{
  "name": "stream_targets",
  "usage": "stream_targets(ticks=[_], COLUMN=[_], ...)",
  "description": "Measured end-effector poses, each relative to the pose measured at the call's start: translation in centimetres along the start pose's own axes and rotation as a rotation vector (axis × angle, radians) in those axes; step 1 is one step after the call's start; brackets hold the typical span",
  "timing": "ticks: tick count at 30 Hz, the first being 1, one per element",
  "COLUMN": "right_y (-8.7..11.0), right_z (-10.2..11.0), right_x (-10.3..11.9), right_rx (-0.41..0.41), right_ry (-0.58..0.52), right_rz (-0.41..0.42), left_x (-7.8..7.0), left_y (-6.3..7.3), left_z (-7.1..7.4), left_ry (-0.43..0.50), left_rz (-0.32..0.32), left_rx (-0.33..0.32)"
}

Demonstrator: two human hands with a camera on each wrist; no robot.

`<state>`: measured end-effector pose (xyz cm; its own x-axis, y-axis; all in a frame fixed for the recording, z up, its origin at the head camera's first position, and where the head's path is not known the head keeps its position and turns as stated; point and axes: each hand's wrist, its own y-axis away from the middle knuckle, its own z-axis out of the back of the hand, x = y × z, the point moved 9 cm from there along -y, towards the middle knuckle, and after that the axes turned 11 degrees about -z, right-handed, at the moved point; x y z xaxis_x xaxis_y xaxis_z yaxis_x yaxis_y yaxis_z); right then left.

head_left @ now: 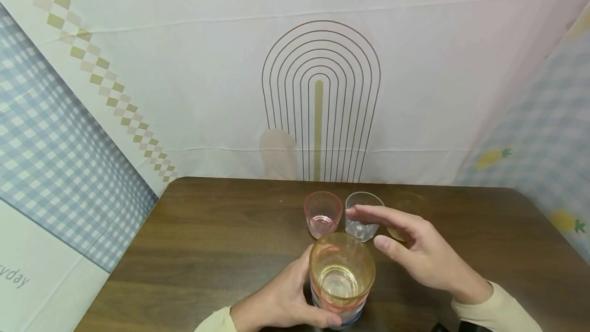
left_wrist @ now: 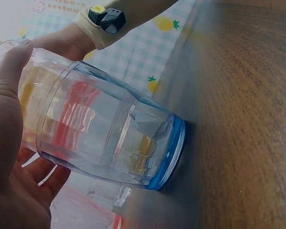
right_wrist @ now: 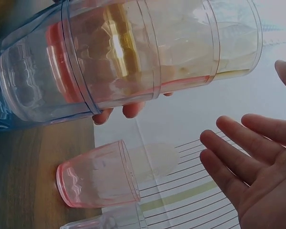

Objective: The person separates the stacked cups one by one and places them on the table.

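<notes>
A stack of nested see-through cups (head_left: 342, 275) stands near the front of the table, a yellow one on top, pink and clear ones below, a blue one lowest. My left hand (head_left: 281, 293) grips the stack from the left, thumb in front and fingers behind. In the left wrist view, the blue base (left_wrist: 168, 152) is upright at the tabletop. To the right of the stack, my right hand (head_left: 421, 250) is held up with fingers extended, holding nothing. Its palm faces the stack in the right wrist view, with a gap between.
Behind the stack stand a pink cup (head_left: 322, 213) and a clear cup (head_left: 361, 200), side by side. A yellow cup (head_left: 407, 200) is partly hidden behind my right hand. The brown wooden table (head_left: 221, 229) meets a patterned cloth backdrop (head_left: 207, 91) at its far edge.
</notes>
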<state>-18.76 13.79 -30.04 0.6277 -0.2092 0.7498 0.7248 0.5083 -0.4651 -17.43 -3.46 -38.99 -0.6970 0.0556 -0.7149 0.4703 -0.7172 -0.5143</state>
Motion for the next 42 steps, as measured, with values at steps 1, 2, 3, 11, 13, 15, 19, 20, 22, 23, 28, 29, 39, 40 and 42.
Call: stream_targets(ticks=[1,2,3,11,13,15,19,20,22,23,28,29,39,40,42], right_y=[0.0,0.1,0.2,0.8,0.9,1.0,1.0,1.1,1.1,1.1,1.1,1.0,1.1,1.1,1.1], right_z=[-0.1,-0.1,-0.2,-0.8,-0.9,-1.0,-1.3,-1.4,-1.7,-1.9,-2.4,-2.5,-3.1,-3.1,-3.2], right_x=[0.1,0.2,0.3,0.5,0.5,0.6,0.7,0.7,0.7,0.7,0.7,0.7,1.1,1.1,1.2], right_rx=[0.002,0.003,0.005,0.016,0.02,0.023,0.038,0.044,0.058,0.066,0.095,0.098,0.106,0.107,0.108], right_ry=[-0.003,-0.008,-0.013,-0.01,-0.013,-0.014,-0.032,-0.038,-0.049,-0.054,-0.066,-0.069,-0.083,-0.083,-0.082], right_rz=[0.007,0.017,0.025,0.092,0.104,0.114,0.138,0.144,0.153,0.155,0.161,0.163,0.203,0.206,0.206], left_x=[0.0,0.0,0.0,-0.1,0.0,0.1,0.1,0.1,0.1,0.0,-0.1,-0.1,0.0,-0.1,-0.2], left_y=[0.0,0.0,0.1,0.3,0.4,0.5,0.6,0.6,0.7,0.8,1.0,1.0,0.9,0.9,1.0], left_z=[0.0,0.0,0.0,-0.1,-0.1,-0.2,-0.2,-0.1,-0.1,-0.1,0.0,0.0,-0.1,-0.1,0.0], left_ry=[0.0,-0.004,-0.004,0.01,0.024,0.035,0.046,0.043,0.048,0.051,0.064,0.065,0.086,0.087,0.08], left_rz=[-0.002,-0.004,-0.004,-0.023,-0.019,-0.013,-0.013,-0.014,-0.014,-0.014,-0.008,-0.009,0.003,0.0,-0.014], left_rx=[0.001,0.003,0.004,0.01,0.008,0.007,0.012,0.012,0.015,0.015,0.019,0.021,0.032,0.033,0.03])
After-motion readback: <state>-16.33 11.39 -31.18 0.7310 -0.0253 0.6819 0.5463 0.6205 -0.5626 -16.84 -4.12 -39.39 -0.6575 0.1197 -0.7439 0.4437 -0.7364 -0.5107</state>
